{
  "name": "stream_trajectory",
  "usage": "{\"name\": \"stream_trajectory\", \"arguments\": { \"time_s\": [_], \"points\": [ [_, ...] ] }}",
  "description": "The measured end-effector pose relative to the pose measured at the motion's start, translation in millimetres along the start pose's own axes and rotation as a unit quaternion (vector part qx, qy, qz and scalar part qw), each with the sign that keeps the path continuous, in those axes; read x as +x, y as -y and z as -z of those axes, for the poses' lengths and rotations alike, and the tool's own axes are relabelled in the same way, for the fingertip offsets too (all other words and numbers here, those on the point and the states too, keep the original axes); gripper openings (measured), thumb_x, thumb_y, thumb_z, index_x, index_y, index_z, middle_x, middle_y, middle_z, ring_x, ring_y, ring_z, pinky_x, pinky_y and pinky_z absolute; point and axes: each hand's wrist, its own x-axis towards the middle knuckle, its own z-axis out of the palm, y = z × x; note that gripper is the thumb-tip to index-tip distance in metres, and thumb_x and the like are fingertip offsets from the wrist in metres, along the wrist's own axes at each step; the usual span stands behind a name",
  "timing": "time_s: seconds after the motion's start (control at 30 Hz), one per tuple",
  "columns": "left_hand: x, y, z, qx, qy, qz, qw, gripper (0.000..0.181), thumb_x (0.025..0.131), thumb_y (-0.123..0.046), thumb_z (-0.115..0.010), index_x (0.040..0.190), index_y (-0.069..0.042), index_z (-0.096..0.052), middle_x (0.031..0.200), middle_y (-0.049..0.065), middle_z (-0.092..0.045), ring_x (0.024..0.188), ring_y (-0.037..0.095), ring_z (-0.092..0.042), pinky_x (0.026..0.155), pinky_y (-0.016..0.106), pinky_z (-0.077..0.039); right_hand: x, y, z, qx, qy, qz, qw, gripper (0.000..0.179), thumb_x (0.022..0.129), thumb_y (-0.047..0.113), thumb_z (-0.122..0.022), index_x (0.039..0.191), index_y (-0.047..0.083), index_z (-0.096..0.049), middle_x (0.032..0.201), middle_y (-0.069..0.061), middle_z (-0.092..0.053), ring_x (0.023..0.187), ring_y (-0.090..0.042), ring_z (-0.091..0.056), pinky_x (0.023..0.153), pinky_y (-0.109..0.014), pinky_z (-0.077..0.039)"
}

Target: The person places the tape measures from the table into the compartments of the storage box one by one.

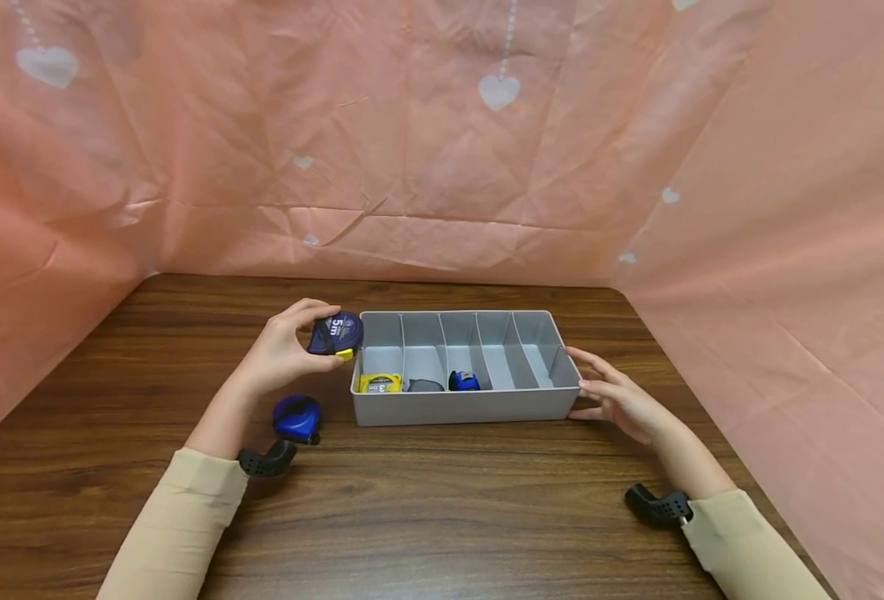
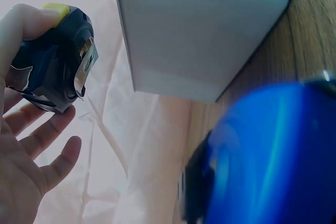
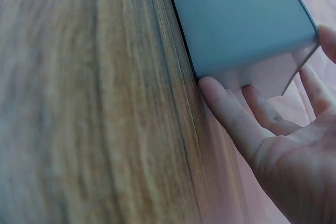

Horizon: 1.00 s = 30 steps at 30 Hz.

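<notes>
My left hand (image 1: pixel 280 346) grips a dark blue tape measure (image 1: pixel 342 332) marked 5m, with a yellow button, raised beside the left end of a grey divided box (image 1: pixel 464 408). The same tape measure (image 2: pixel 60 61) appears between thumb and fingers in the left wrist view. On the table near the left wrist lies a bright blue tape measure (image 1: pixel 297 418). Inside the box, a yellow tape measure (image 1: pixel 380 382), a dark grey rounded item (image 1: pixel 425 386) and a blue tape measure (image 1: pixel 464 381) occupy separate compartments. Against the box's right end, my right hand (image 1: pixel 621 400) rests its spread fingertips.
The dark wooden table (image 1: pixel 442 508) carries everything. Pink cloth (image 1: pixel 412 150) with white hearts hangs behind and along both sides. Black wrist mounts (image 1: pixel 267 460) sit by both sleeves. The box's two right compartments show bare floors.
</notes>
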Motion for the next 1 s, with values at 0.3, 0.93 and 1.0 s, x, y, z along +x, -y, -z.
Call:
{"name": "stream_trajectory", "arguments": {
  "time_s": [0.3,0.93,1.0],
  "points": [
    [6.7,-8.4,-7.2,-0.026,0.009,0.010,0.9996,0.070,0.065,-0.011,-0.088,0.127,-0.001,-0.059,0.122,0.005,-0.056,0.102,0.025,-0.054,0.087,0.050,-0.043,1.3,0,-1,0.001,0.002,0.004,1.0000,0.056,0.102,0.011,-0.040,0.154,0.016,-0.019,0.141,-0.029,-0.019,0.112,-0.020,-0.053,0.088,-0.053,-0.045],
    [20.2,-19.0,-23.4,-0.055,0.016,0.004,0.9983,0.068,0.066,-0.011,-0.088,0.127,-0.003,-0.060,0.120,0.005,-0.056,0.102,0.023,-0.052,0.084,0.041,-0.046,0.2,0,-1,0.000,0.008,0.007,0.9999,0.056,0.102,0.011,-0.040,0.154,0.017,-0.019,0.144,-0.024,-0.015,0.114,-0.018,-0.052,0.089,-0.052,-0.045],
    [21.5,-20.4,-24.8,-0.060,0.016,0.001,0.9981,0.068,0.066,-0.011,-0.088,0.127,-0.003,-0.060,0.120,0.006,-0.056,0.103,0.024,-0.052,0.087,0.046,-0.044,0.4,0,-1,0.001,0.007,0.007,0.9999,0.056,0.102,0.011,-0.040,0.154,0.016,-0.019,0.145,-0.024,-0.014,0.114,-0.018,-0.052,0.089,-0.052,-0.045]
  ]
}}
